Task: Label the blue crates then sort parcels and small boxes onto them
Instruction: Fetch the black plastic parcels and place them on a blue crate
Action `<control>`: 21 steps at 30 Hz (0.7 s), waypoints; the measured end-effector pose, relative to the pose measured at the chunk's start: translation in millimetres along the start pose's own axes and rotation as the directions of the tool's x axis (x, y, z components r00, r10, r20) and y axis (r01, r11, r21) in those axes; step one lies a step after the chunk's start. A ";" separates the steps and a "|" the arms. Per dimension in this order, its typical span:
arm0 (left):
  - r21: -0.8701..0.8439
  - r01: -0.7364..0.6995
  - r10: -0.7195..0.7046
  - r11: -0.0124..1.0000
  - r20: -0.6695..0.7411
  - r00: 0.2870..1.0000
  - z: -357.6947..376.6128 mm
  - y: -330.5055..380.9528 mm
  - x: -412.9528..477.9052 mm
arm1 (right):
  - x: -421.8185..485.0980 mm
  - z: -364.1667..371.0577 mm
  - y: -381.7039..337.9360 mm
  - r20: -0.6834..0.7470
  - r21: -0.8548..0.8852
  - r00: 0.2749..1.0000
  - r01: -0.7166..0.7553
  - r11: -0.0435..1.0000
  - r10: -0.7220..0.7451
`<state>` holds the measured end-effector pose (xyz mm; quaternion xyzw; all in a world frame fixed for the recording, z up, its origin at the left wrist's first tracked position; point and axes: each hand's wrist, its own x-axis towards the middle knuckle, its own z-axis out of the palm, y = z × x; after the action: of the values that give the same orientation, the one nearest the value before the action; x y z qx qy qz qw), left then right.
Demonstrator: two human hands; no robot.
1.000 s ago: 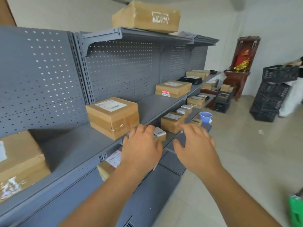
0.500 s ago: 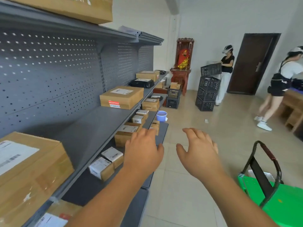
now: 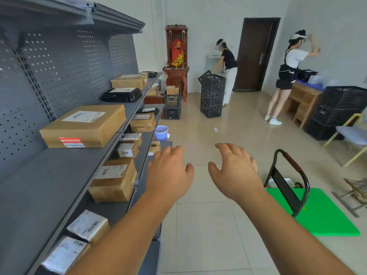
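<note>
Cardboard parcels (image 3: 85,127) lie flat on perforated grey steel shelving (image 3: 57,171); left hand (image 3: 168,173) and right hand (image 3: 235,171) hover with fingers spread, gripping nothing.

The shelf (image 3: 49,175) is pretty much flat grey and its back panel (image 3: 69,72) is grey with a dotted hole pattern, the big parcel (image 3: 85,126) on it is plain brown cardboard with a white label and a red sticker (image 3: 70,140), and the bagged parcel (image 3: 121,95) further along is glossy black. There's a pale blue cup (image 3: 161,132), black lattice crates (image 3: 212,96) on the beige tiled floor (image 3: 208,225), and a dark brown door (image 3: 256,54) in a white wall (image 3: 208,20). The cart (image 3: 317,215) has a bright green deck and a black handle (image 3: 292,161) wrapped in reddish-brown, and the cabinet (image 3: 176,56) is dark red wood with red and gold inside.
</note>
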<state>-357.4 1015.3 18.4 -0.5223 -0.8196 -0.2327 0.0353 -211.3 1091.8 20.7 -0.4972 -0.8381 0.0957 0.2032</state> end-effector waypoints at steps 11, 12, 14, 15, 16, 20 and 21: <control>0.091 0.034 -0.033 0.995 -0.009 0.999 73.7 41.9 172.5 | 184.8 26.7 70.6 0.038 0.034 0.998 0.056 0.998 -0.058; 0.088 0.046 -0.045 0.995 -0.014 0.999 80.0 43.7 186.6 | 201.6 30.3 74.8 0.042 0.036 0.997 0.068 0.997 -0.069; 0.087 0.068 -0.067 0.994 -0.008 0.998 94.3 44.8 212.6 | 232.4 38.5 80.9 0.056 0.048 0.995 0.082 0.995 -0.085; 0.090 0.076 -0.077 0.993 0.001 0.997 101.5 44.6 224.4 | 245.7 42.9 83.2 0.067 0.053 0.994 0.086 0.995 -0.090; 0.093 0.084 -0.084 0.992 0.005 0.996 108.3 44.3 236.3 | 258.7 47.6 85.5 0.077 0.058 0.993 0.089 0.994 -0.094; 0.091 0.112 -0.113 0.990 0.010 0.994 131.8 37.9 291.7 | 314.7 67.7 93.6 0.094 0.051 0.990 0.101 0.994 -0.106; 0.087 0.112 -0.114 0.990 0.012 0.993 138.0 35.1 306.4 | 329.9 73.1 95.1 0.098 0.048 0.990 0.098 0.994 -0.103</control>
<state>-439.6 1342.4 0.0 -0.4750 -0.8575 -0.1943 0.0377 -307.1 1429.0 1.5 -0.4444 -0.8689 0.1283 0.1763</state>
